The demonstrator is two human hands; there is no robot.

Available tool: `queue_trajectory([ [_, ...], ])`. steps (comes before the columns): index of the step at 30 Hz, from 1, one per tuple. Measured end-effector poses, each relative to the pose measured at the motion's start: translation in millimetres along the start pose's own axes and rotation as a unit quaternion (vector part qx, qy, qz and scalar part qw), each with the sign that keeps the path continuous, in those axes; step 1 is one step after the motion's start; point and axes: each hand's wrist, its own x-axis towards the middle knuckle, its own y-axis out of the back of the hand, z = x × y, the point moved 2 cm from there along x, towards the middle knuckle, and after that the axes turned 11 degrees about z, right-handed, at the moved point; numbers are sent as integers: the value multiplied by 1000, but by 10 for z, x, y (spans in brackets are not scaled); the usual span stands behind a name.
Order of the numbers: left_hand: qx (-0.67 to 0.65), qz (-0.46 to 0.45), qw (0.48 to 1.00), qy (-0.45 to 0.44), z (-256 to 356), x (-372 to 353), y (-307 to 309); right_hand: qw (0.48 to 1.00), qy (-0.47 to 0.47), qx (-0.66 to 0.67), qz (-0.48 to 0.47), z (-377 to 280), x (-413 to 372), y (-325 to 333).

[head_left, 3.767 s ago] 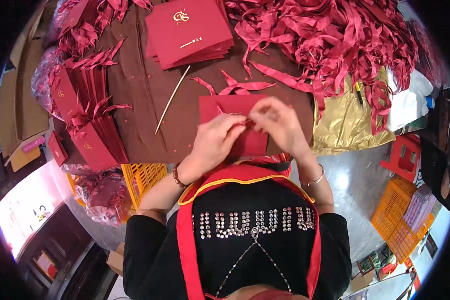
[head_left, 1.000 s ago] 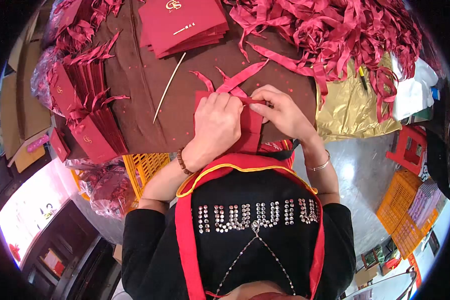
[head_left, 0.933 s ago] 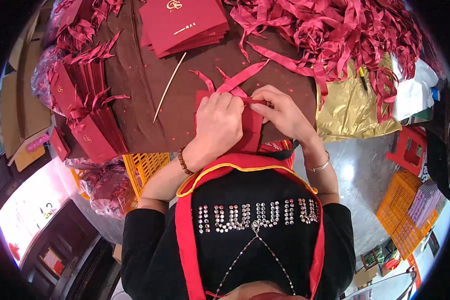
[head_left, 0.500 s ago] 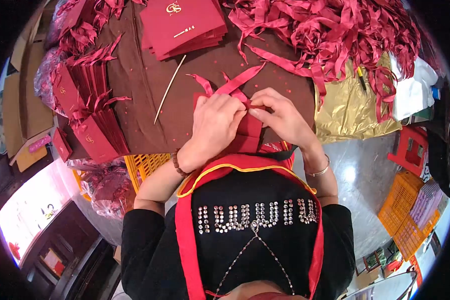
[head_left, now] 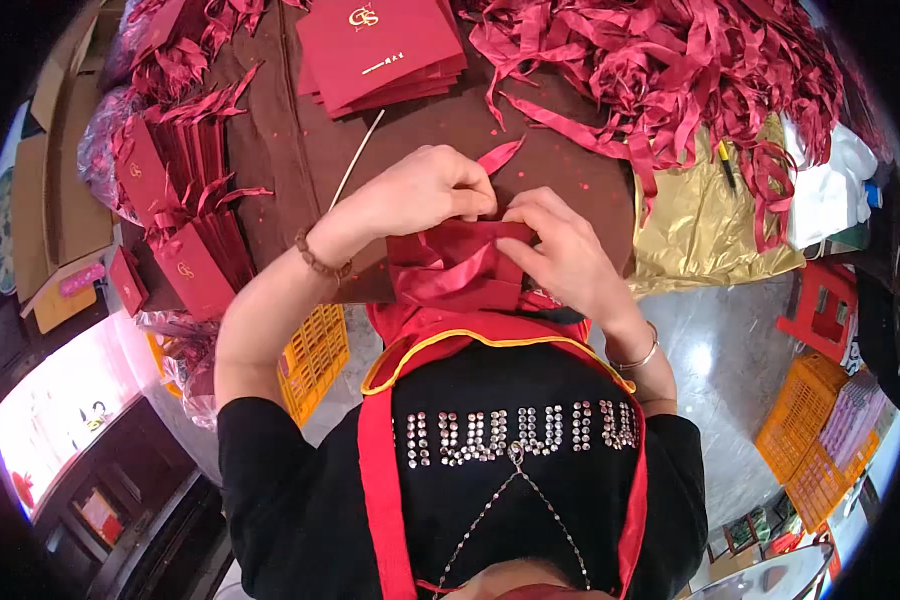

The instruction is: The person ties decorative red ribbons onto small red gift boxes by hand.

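A dark red paper bag (head_left: 410,250) lies at the table's near edge, against my apron. A loop of red satin ribbon (head_left: 460,275) hangs over its face. My right hand (head_left: 568,250) pinches the bag's top edge at its right side, thumb in front and fingers behind. Just above that edge, my left hand (head_left: 425,190) is closed in a pinch, its fingertips close to my right fingers. A ribbon end (head_left: 500,156) sticks out beyond my left fingers. What exactly sits between those fingertips is mostly hidden.
A stack of flat red bags (head_left: 380,50) lies at the back, with a thin stick (head_left: 358,160) nearer me. Finished-looking bags with ribbons (head_left: 195,270) stand at left. Loose ribbons (head_left: 660,80) are heaped at right by gold plastic (head_left: 690,240). Orange crates (head_left: 315,360) stand below.
My left hand has risen off the bag's left side and its forearm has swung outward to the left. The ribbon loop now hangs down the bag's front. My right hand stays at the edge.
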Motion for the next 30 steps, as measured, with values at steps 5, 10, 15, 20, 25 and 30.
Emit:
queue_trajectory([
  [5,-12,-101,995,-4,-45,151,-109,999,-35,-18,15,-20,-37,6],
  [10,-15,-181,983,19,16,220,-86,999,-34,-26,26,-44,-57,-10],
  [15,27,-232,972,22,61,234,-48,999,-17,-43,23,-81,-43,-24],
  [20,23,-204,979,15,-29,220,-78,996,-55,60,-21,21,-19,18],
  [25,18,-162,986,24,-2,177,-88,983,-80,154,-63,243,8,-2],
  [30,-21,-36,999,16,-68,317,117,969,-58,192,-147,99,46,63],
])
